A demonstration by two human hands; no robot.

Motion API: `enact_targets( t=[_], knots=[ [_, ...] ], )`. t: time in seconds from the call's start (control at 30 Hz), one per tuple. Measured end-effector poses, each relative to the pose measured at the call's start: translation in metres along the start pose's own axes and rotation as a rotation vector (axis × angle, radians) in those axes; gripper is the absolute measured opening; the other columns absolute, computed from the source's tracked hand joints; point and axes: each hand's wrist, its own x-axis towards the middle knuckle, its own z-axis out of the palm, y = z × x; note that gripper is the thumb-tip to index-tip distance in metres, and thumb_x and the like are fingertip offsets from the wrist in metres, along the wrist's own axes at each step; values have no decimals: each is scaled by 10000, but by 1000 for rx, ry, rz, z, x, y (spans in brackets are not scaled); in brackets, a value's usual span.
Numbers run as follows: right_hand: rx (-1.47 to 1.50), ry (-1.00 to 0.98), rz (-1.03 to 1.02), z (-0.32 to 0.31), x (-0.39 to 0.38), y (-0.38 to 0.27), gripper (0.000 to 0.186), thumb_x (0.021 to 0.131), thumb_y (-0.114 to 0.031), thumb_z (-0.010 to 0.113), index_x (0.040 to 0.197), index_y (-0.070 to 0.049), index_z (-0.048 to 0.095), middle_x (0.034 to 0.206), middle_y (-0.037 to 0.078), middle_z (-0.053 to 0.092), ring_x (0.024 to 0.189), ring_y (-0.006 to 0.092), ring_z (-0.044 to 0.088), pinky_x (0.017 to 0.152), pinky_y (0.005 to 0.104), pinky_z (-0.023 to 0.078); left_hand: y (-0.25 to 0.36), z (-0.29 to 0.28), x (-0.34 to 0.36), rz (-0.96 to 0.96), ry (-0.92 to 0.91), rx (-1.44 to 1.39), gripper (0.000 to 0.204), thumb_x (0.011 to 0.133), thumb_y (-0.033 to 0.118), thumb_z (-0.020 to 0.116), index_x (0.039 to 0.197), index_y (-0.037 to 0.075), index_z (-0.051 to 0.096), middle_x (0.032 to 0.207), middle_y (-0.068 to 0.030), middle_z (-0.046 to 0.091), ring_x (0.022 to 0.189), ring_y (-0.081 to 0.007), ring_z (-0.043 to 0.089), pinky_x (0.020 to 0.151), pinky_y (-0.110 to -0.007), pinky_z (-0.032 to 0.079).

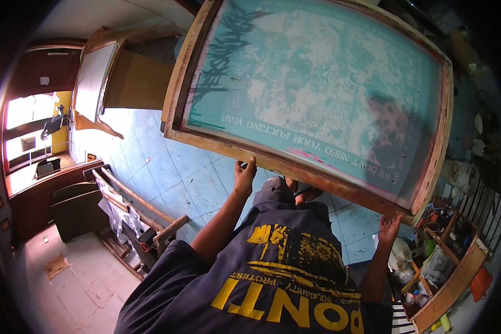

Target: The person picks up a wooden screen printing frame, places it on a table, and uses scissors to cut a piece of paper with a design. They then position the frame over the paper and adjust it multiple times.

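Observation:
A large screen-printing frame with a wooden border is held up in front of me, tilted. Its teal mesh carries a pale stencil with lettering, dark strokes at the left and pink stains. My left hand grips the near wooden edge left of the middle, thumb on the wood and fingers curled. Close to the near right corner, my right hand holds the same edge, its fingers partly hidden by the wood.
Blue floor tiles lie below. To the left are a wooden rack with papers and a tilted white board. A wooden compartment box with bags and small items stands at the lower right, beside a slatted rack.

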Motion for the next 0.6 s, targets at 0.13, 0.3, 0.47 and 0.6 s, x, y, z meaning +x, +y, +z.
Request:
enact_targets(
  t=[0.13,0.3,0.47,0.6],
  knots=[
    [26,48,29,-9,7,2,697,863,-519,621,1366,-107,370,1322,88,421,1176,223,434,1023,378,343,-3,-3,2,7,-6,7,442,870,255,701,1110,35,403,804,-30,528,634,-73,456,535,-217,376],
    [-170,-123,-105,-59,25,13,680,887,-544,566,1352,-83,382,1270,127,457,1135,257,466,971,417,399,-29,-25,23,56,11,8,470,861,256,713,1151,58,401,823,-26,541,645,-83,476,564,-228,398],
    [-491,327,-285,5,-22,8,670,931,-522,494,1367,-27,379,1347,187,418,1195,318,464,989,461,393,-15,-16,10,53,-24,29,419,876,280,694,1093,67,407,825,-15,534,677,-74,485,588,-220,409],
    [-1283,210,-939,1,-56,-8,624,944,-333,528,1387,55,323,1422,241,372,1312,383,376,1082,423,309,-11,-5,6,65,9,50,410,884,281,684,1088,61,405,803,-15,527,640,-66,470,549,-209,385]
  ],
)
